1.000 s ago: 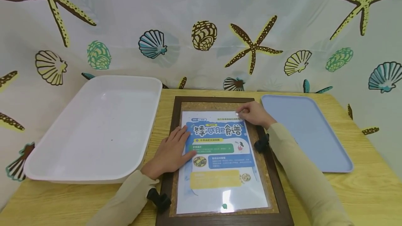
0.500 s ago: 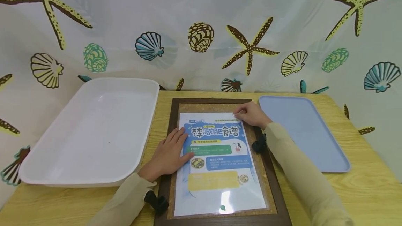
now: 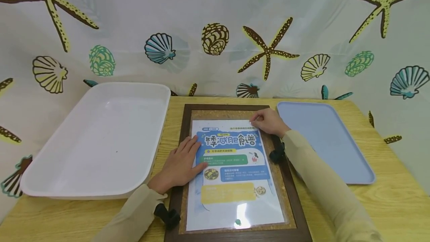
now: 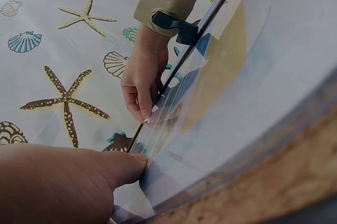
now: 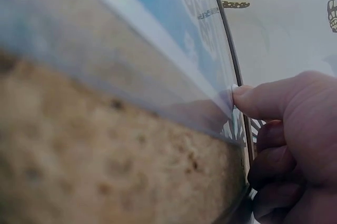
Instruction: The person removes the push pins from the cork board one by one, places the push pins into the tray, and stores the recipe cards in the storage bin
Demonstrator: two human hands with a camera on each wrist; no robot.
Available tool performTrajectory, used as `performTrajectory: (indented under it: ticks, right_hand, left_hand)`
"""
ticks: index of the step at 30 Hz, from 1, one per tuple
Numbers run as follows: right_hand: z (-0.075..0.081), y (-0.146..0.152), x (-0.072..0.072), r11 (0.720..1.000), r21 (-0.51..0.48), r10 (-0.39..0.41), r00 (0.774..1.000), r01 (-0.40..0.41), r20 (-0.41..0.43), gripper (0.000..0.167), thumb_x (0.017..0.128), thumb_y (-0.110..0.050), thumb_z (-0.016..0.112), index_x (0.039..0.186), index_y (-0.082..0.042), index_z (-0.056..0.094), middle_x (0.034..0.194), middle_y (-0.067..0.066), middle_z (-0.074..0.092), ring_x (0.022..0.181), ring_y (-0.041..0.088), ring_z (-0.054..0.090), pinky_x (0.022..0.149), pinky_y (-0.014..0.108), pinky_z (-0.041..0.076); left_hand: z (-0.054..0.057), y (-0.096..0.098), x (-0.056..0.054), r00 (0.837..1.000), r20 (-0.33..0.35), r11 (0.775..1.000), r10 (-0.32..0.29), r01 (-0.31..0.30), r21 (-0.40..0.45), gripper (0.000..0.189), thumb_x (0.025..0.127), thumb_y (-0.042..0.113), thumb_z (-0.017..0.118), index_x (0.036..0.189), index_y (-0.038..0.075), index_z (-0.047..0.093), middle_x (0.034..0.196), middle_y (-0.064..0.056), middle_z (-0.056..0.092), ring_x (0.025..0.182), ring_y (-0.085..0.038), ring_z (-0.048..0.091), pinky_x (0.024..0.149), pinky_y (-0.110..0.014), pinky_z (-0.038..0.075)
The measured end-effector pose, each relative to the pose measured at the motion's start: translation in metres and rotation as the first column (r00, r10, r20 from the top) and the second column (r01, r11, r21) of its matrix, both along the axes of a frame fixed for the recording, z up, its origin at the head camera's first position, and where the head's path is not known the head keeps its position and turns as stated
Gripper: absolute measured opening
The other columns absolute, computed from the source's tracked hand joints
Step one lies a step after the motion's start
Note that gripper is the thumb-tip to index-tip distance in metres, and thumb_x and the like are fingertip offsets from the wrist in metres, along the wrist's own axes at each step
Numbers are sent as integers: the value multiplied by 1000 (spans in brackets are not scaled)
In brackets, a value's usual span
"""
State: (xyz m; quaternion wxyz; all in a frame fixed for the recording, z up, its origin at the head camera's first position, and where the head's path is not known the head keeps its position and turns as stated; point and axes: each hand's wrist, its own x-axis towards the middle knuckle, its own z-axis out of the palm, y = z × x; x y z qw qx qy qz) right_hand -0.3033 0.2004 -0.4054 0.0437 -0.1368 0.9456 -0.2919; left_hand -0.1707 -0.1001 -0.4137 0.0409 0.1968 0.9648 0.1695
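Observation:
A laminated poster (image 3: pixel 235 208) with blue, green and yellow print lies on a brown-framed cork board (image 3: pixel 218 114). My left hand (image 3: pixel 179 161) rests on the poster's left edge, fingers straight and thumb out over the sheet. At the poster's top right corner, my right hand (image 3: pixel 268 121) pinches a small white pushpin (image 5: pixel 235 92) between thumb and forefinger. The pin touches the plastic sheet; its point is hidden. Near the bottom edge of the poster sits a small green pin (image 3: pixel 237 222). In the left wrist view, the left thumb (image 4: pixel 124 167) presses the plastic.
To the left stands a large white tray (image 3: pixel 100 141), close beside the board. A flat blue tray (image 3: pixel 329 141) lies on the right, under the right forearm. Both rest on a wood-grain table (image 3: pixel 393 197). Behind hangs a curtain (image 3: pixel 191 6) with starfish and shells.
The head view has shifted slightly, so everything sits a little further left in it. Both hands keep their places on the poster, and the right fingers still pinch the white pushpin.

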Motion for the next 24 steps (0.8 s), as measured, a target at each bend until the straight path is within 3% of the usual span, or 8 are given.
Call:
performTrajectory:
  ticks: [24]
  right_hand:
    - [-1, 0, 3, 998, -9, 59, 998, -60, -32, 12, 91, -12, 63, 94, -3, 70, 54, -4, 42, 50, 11, 38, 54, 26, 33]
  left_hand:
    - [0, -2, 2, 1000, -18, 1000, -5, 5, 6, 70, 93, 39, 59, 146, -1, 36, 156, -20, 27, 145, -39, 20, 106, -62, 31]
